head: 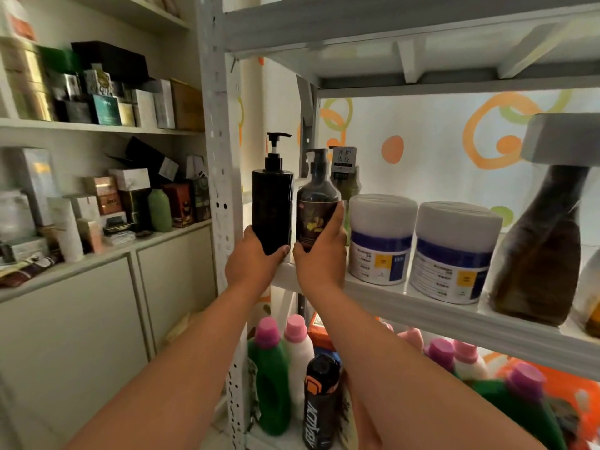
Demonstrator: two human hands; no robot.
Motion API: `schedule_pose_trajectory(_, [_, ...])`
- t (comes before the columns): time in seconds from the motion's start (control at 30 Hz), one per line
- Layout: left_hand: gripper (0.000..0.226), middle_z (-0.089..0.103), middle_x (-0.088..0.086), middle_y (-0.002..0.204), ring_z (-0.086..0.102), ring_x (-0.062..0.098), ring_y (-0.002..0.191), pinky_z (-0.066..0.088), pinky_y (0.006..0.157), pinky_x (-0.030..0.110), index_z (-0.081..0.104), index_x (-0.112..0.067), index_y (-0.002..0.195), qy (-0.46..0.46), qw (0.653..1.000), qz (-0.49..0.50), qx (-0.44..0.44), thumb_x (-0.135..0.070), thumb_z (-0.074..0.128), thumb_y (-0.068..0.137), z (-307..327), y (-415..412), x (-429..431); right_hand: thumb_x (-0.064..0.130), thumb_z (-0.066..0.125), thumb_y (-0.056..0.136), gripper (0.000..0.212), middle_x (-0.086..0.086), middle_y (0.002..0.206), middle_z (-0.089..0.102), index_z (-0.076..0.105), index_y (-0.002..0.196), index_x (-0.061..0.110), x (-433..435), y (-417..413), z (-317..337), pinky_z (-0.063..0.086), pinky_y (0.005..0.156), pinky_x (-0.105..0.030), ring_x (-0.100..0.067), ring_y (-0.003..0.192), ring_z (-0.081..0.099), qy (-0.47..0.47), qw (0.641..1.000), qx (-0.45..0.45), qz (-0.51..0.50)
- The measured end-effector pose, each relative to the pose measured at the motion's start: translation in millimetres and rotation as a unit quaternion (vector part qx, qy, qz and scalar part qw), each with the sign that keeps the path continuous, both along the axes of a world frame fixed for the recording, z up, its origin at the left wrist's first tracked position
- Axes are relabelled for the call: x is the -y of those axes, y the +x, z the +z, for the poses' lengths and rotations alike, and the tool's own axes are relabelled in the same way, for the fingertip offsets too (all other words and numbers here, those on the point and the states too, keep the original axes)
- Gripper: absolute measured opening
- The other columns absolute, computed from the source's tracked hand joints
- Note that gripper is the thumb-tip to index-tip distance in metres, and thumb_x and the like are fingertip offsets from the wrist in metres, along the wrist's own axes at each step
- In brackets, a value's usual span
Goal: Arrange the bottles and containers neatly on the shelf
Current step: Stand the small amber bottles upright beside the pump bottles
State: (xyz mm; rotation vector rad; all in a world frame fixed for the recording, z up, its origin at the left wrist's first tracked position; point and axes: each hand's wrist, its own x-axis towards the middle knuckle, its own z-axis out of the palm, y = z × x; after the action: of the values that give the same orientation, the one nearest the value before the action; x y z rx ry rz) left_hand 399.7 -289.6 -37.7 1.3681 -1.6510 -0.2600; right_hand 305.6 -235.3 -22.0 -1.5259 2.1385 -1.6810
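Note:
A tall black pump bottle (272,203) stands at the left end of the white metal shelf (422,306), and my left hand (255,258) grips its base. Beside it, my right hand (321,254) holds a dark brown pump bottle (316,206) with a yellow picture on its label. Behind that one stands an olive bottle (352,186) with a paper tag. To the right sit two white tubs (381,238) (454,251) with blue and yellow labels, then a dark brown flared bottle (545,248) with a grey cap.
The shelf's perforated upright post (220,157) stands just left of my left hand. On the level below are green and white detergent bottles with pink caps (276,368) and a black flask (319,401). A cabinet (97,319) at left bears many boxes.

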Motion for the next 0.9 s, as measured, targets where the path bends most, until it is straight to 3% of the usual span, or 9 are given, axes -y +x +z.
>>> schedule_pose_trajectory(0.6, [0.063, 0.058, 0.007, 0.122, 0.058, 0.028, 0.108, 0.044, 0.075, 0.032, 0.043, -0.017, 0.131, 0.003, 1.000, -0.009, 0.011, -0.048, 0.065, 0.080, 0.6, 2.4, -1.9, 0.031, 0.066, 0.083, 0.101, -0.009, 0.143, 0.040, -0.013, 0.147, 0.028, -7.3, -0.8, -4.2, 0.045, 0.102, -0.042, -0.027, 0.126, 0.047, -0.011, 0.998, -0.041, -0.040])
schedule_pose_trajectory(0.9, [0.049, 0.061, 0.008, 0.119, 0.060, 0.027, 0.105, 0.045, 0.074, 0.031, 0.048, -0.016, 0.127, 0.038, 0.999, -0.015, -0.022, -0.041, 0.060, 0.086, 0.0, 0.6, -11.7, 0.024, 0.065, 0.085, 0.102, -0.012, 0.152, 0.025, -0.017, 0.146, 0.029, -8.0, 2.9, -1.6, 0.040, 0.106, -0.043, -0.027, 0.136, 0.035, 0.004, 0.999, -0.024, -0.022])
